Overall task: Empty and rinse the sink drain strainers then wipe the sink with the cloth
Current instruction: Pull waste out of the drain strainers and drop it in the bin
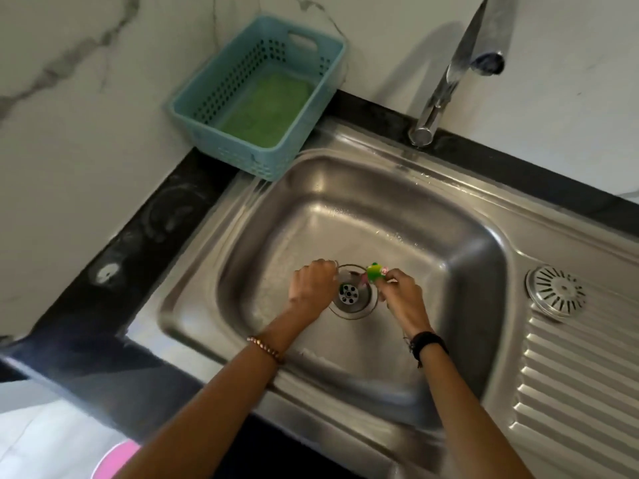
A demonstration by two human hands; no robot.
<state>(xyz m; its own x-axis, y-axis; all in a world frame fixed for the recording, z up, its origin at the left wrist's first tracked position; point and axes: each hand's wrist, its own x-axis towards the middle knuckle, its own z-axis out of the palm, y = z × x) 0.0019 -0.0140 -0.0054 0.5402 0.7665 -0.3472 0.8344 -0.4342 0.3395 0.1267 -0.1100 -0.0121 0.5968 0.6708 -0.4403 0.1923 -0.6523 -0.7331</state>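
The drain opening (351,292) sat in the middle of the floor of the steel sink (449,243), and its perforated bottom was visible. Both hands were down in the basin, one on each side of this opening. The left hand (313,286) was at the left rim of the drain with its fingers curled and closed; a thin metal edge seemed to show by the fingertips, but I cannot tell surely what it held. The right hand (403,299) was just right of the drain, and its fingers pinched a small green scrap (376,272) with a bit of pink on it, held above the far right rim of the opening. The two hands were apart, with the drain between them.

A round strainer (556,292) lay on the draining board to the right, well apart from both hands. The faucet (446,81) stood at the far side of the sink. On the dark bench (145,236), at the far left corner, a blue basket (193,108) held a green cloth (266,108). A pink object (116,459) showed at the near left edge.
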